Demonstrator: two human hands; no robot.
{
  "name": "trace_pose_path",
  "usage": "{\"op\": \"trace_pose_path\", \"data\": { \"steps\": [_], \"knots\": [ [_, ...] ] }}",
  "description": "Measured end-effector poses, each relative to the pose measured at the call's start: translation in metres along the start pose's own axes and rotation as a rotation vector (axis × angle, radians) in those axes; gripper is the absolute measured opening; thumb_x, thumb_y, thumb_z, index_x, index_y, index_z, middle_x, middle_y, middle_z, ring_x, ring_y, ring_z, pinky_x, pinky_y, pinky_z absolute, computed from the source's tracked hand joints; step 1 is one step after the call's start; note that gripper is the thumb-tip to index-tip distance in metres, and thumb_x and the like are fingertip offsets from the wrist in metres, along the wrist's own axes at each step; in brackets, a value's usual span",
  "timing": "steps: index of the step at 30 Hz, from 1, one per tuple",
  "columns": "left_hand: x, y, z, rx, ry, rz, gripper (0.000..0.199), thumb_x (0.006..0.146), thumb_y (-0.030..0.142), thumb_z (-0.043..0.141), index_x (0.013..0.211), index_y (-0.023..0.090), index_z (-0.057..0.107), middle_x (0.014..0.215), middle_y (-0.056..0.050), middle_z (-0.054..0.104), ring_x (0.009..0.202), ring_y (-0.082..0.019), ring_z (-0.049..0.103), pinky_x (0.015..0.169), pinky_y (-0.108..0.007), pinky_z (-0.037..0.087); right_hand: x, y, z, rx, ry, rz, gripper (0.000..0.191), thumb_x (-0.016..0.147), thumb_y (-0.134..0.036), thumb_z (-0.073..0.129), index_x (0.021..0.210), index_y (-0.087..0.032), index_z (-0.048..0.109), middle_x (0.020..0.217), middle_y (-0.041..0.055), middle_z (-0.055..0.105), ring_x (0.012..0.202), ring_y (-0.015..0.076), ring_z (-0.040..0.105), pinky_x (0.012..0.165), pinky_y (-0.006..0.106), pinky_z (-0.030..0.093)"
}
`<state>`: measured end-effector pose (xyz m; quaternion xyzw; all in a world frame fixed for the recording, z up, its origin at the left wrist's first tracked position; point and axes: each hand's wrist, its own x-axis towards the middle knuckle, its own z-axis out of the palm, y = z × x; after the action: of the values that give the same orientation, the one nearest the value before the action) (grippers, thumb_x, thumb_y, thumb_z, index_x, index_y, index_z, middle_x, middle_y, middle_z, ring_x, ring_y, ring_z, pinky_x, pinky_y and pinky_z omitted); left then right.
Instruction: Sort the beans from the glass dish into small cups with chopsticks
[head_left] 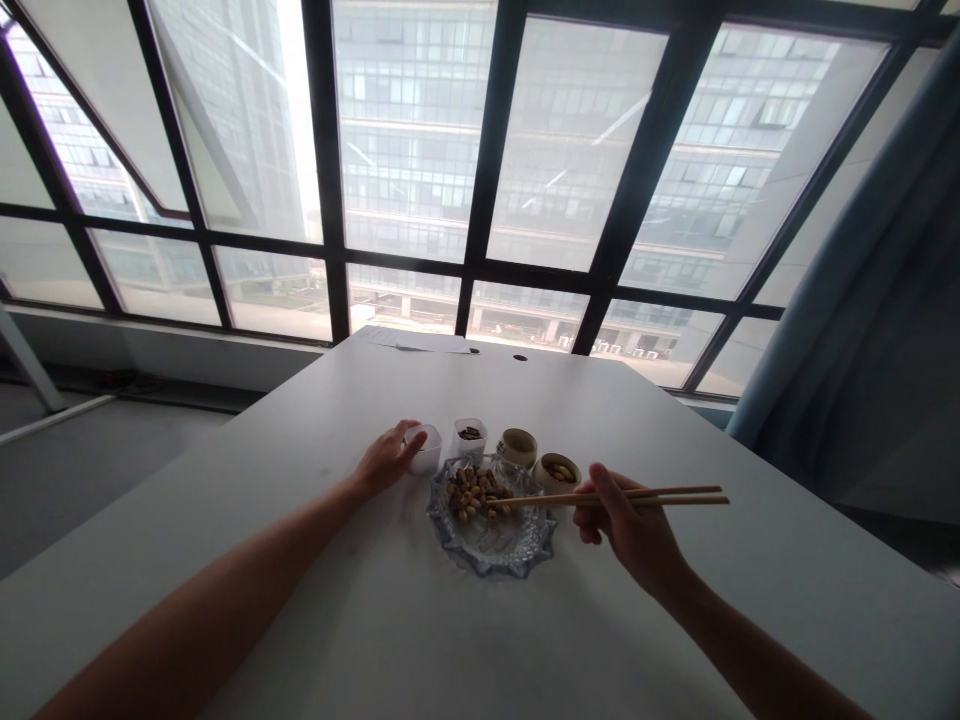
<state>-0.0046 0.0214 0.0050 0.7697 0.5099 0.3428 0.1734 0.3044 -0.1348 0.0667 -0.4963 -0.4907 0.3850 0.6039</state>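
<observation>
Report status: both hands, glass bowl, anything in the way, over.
Left hand on white cup. Right hand holds chopsticks, tips at nuts in glass bowl. Brown cups at bowl's far right might crowd chopsticks.

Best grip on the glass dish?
Likely the rim of the glass dish, both hands from the near side: its scalloped points jut outward as edges to hold. Round cups crowd the far side; chopsticks cross the right.

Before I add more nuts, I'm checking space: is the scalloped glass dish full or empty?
Partly full: the scalloped glass dish has nuts heaped at its far left but bare glass in front.
</observation>
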Motion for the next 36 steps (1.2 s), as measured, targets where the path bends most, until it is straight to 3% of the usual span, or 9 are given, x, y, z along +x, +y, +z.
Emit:
{"op": "trace_pose_path", "data": {
  "steps": [4,7,10,15,18,20,27,32,36],
  "knots": [
    [0.001,-0.001,0.001,-0.008,0.002,0.003,0.072,0.089,0.071,0.027,0.124,0.015,0.056,0.100,-0.012,0.070,0.087,-0.026,0.065,0.078,-0.036,0.048,-0.007,0.026,0.002,0.236,0.171,0.180,0.048,0.064,-0.061,0.080,0.068,-0.016,0.065,0.047,0.0022,0.062,0.038,0.0124,0.055,0.035,0.022,0.045],
    [0.001,-0.001,0.002,-0.013,0.003,0.014,0.072,0.089,0.071,0.027,0.123,0.015,0.056,0.094,-0.011,0.069,0.083,-0.026,0.064,0.076,-0.036,0.047,-0.012,0.039,-0.001,0.222,0.239,0.125,0.049,0.067,-0.063,0.077,0.069,-0.016,0.065,0.048,0.0031,0.063,0.040,0.0136,0.057,0.036,0.023,0.047],
    [0.000,0.000,0.001,-0.012,-0.011,0.024,0.072,0.089,0.071,0.028,0.124,0.015,0.055,0.085,-0.009,0.068,0.080,-0.025,0.063,0.073,-0.035,0.046,-0.018,0.040,-0.007,0.000,0.195,-0.173,0.044,0.083,-0.058,0.065,0.070,-0.016,0.066,0.050,0.0042,0.064,0.039,0.0151,0.058,0.038,0.025,0.047],
    [-0.001,0.001,-0.002,0.001,-0.019,0.037,0.072,0.088,0.072,0.030,0.125,0.015,0.055,0.080,-0.006,0.066,0.077,-0.025,0.063,0.071,-0.034,0.046,-0.027,0.025,-0.016,-0.529,-0.354,-1.036,0.021,0.096,-0.033,0.056,0.092,-0.020,0.071,0.064,0.0048,0.069,0.053,0.0150,0.063,0.052,0.025,0.052],
    [-0.001,0.001,-0.002,-0.003,-0.013,0.045,0.069,0.089,0.070,0.031,0.125,0.016,0.055,0.077,-0.005,0.065,0.076,-0.024,0.062,0.070,-0.034,0.045,-0.033,0.020,-0.014,-0.595,-0.467,-1.191,0.021,0.098,-0.030,0.052,0.104,-0.019,0.069,0.066,0.0052,0.068,0.055,0.0149,0.062,0.054,0.025,0.051],
    [-0.001,0.001,-0.001,0.005,-0.012,0.049,0.069,0.089,0.070,0.031,0.125,0.015,0.055,0.076,-0.005,0.065,0.076,-0.024,0.062,0.070,-0.034,0.045,-0.037,0.023,-0.009,-0.496,-0.395,-1.044,0.022,0.098,-0.031,0.051,0.095,-0.019,0.070,0.064,0.0048,0.067,0.052,0.0145,0.062,0.052,0.024,0.051],
    [-0.003,0.001,-0.001,0.045,-0.010,0.090,0.071,0.084,0.070,0.046,0.127,0.014,0.052,0.083,-0.007,0.067,0.080,-0.025,0.065,0.069,-0.033,0.047,-0.037,0.043,0.010,0.141,0.180,-0.067,0.050,0.078,-0.065,0.066,0.067,-0.016,0.065,0.046,0.0050,0.062,0.035,0.0160,0.055,0.035,0.026,0.044],
    [-0.004,0.000,0.003,0.040,0.030,0.136,0.066,0.075,0.060,0.066,0.124,0.018,0.052,0.095,-0.009,0.070,0.087,-0.027,0.067,0.074,-0.036,0.052,-0.032,0.045,0.012,0.283,0.244,0.115,0.055,0.062,-0.067,0.078,0.065,-0.014,0.064,0.045,0.0041,0.062,0.036,0.0128,0.053,0.035,0.022,0.040],
    [-0.004,-0.001,0.005,0.060,0.213,0.291,0.054,0.072,0.038,0.072,0.119,0.019,0.052,0.112,-0.012,0.066,0.104,-0.028,0.064,0.090,-0.042,0.052,-0.032,0.043,0.012,0.289,0.260,0.159,0.057,0.057,-0.068,0.080,0.066,-0.014,0.065,0.046,0.0040,0.062,0.037,0.0125,0.053,0.036,0.022,0.041]
  ]
}}
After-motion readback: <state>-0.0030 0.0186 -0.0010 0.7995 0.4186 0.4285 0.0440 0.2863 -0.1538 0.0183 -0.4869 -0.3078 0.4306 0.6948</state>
